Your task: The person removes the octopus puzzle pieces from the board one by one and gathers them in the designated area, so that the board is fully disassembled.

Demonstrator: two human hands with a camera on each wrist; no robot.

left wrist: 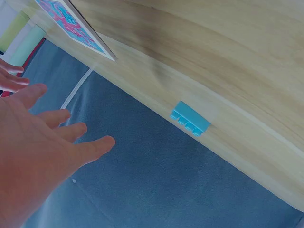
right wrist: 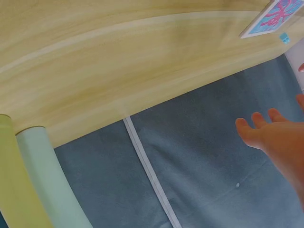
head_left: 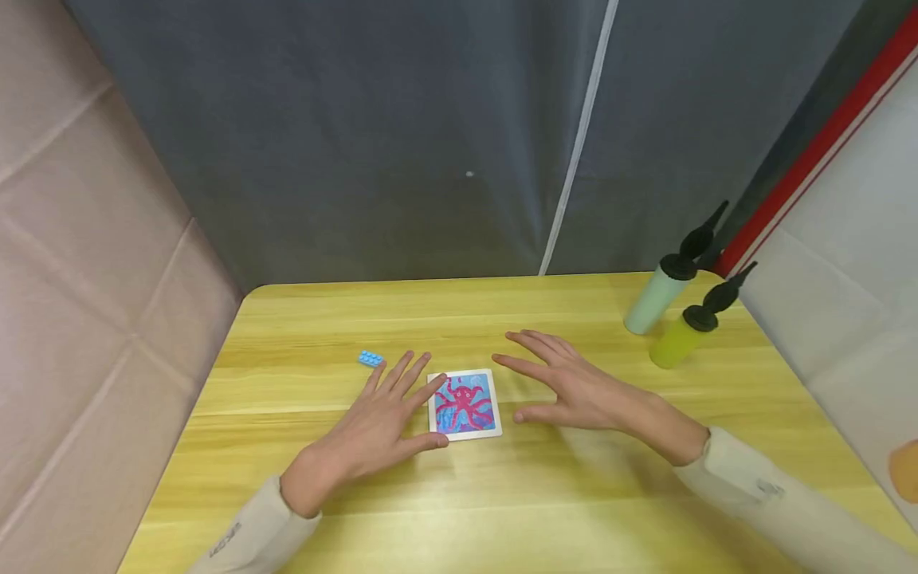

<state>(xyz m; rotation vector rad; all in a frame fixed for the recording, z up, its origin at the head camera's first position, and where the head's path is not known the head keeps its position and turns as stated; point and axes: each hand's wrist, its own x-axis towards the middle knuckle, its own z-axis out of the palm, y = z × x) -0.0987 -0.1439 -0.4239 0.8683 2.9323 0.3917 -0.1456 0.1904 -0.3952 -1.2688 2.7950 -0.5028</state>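
Note:
A square tile [head_left: 464, 405] with a pink octopus on a blue ground and a white border lies on the table between the two hands. My left hand [head_left: 380, 422] hovers at the tile's left side, fingers spread, thumb and forefinger overlapping its edge in the head view. To the tile's right, apart from it, my right hand [head_left: 574, 389] is held with straight, spread fingers and nothing in it. Just past the left fingertips sits a light blue toy building brick [head_left: 370, 359], its studs also visible in the left wrist view, where the brick [left wrist: 190, 118] stands clear of the hand.
A pale green pump bottle [head_left: 654, 301] and a yellow-green pump bottle [head_left: 676, 343], both with black tops, stand at the table's back right. A dark grey curtain [head_left: 402, 159] hangs behind the wooden table [head_left: 459, 510]. Pale walls flank both sides.

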